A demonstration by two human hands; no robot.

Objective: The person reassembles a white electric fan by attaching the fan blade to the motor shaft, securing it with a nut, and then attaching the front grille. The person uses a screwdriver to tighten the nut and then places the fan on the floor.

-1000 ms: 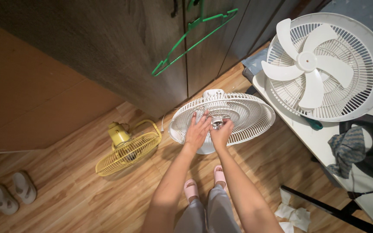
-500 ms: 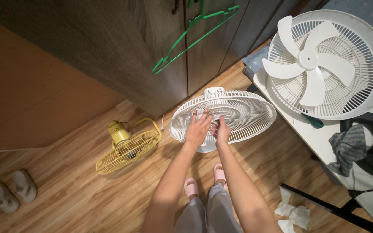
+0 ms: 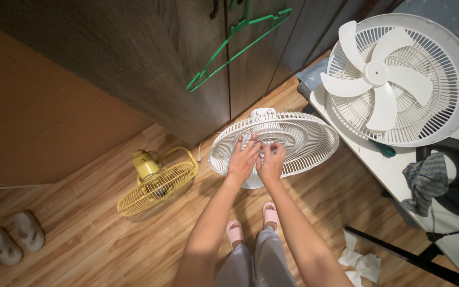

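Note:
A white fan rear grille [image 3: 304,139], lying face up on its stand, is straight ahead of me above the wooden floor. My left hand [image 3: 241,159] rests flat on the grille, fingers spread, just left of its centre. My right hand [image 3: 271,162] is closed over the small metal hub at the grille's middle, which it hides. On the white table to the right lies a second white grille [image 3: 442,85] with the white five-blade fan blade [image 3: 378,79] resting on it.
A small yellow fan [image 3: 155,183] lies on the floor to the left. A green hanger [image 3: 229,48] hangs on dark cupboard doors. White slippers [image 3: 14,236] lie far left; crumpled tissues [image 3: 359,263], a black stand leg [image 3: 399,255] and a grey-green cloth [image 3: 426,180] are at right.
My right hand has shifted over the hub, its fingers turning around it. My left hand has stayed flat on the grille.

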